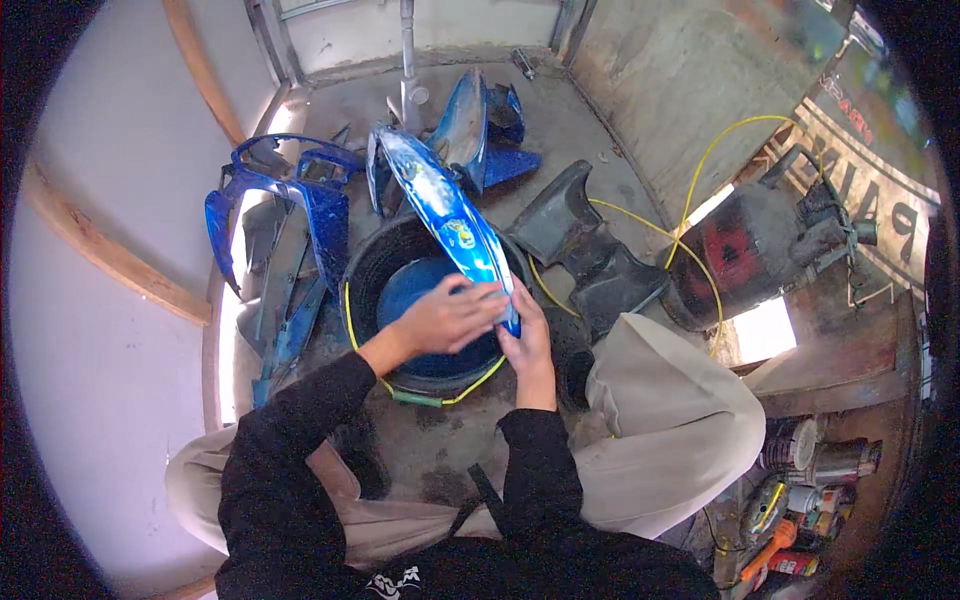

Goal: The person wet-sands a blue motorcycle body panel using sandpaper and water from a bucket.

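A long glossy blue motorcycle body panel (455,225) with a small yellowish decal slants over a black bucket (365,245) of bluish water. My right hand (528,335) grips the panel's near end, thumb and fingers on either side of its edge. Against the panel's face, close to that end, my left hand (450,315) presses with its fingers together and bent. Anything under those fingers is hidden. The bucket's yellow handle, with a green grip (416,398), hangs down on its near side, below my wrists.
Blue fairing parts (325,200) lean at the left, others (465,130) beyond the bucket beside a metal post (408,60). Black plastic panels (575,230) lie at the right, near a dark tank (725,255) with a yellow hose (690,200). Cans and tools (790,500) stand at lower right.
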A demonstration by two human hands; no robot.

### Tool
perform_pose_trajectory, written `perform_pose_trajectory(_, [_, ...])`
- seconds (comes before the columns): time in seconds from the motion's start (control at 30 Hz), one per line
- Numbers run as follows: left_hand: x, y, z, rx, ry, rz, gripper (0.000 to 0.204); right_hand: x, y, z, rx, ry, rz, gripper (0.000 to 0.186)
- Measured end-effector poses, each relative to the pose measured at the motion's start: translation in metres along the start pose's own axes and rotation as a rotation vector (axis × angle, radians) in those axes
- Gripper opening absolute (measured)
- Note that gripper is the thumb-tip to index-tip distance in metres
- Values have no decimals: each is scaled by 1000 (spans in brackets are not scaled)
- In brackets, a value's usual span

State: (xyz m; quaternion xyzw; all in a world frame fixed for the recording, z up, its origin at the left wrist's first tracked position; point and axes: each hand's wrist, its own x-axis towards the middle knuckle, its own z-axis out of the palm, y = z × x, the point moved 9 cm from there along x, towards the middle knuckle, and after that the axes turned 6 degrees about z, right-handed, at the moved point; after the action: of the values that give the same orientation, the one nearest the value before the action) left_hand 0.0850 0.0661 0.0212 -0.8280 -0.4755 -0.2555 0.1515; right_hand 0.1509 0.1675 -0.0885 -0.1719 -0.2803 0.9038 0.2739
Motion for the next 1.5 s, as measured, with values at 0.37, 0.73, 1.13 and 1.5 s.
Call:
perform_pose_trajectory(0.37, [-1, -2, 0, -33, 15, 13, 44, 2, 4, -1, 6, -29, 29, 54])
perform_pose_trajectory(0.73, [-9, 9, 8, 26, -44, 20, 33, 3, 1, 0, -22, -31, -5, 53])
perform_pose_trajectory(1.13, [-11, -45, -24, 210, 73, -374, 27, 7, -1, 10, 26, -81, -33, 62])
perform_pose_trajectory(1.5, [-22, -56, -28, 344, 30, -416, 42, 0, -2, 21, 22, -62, -19, 57])
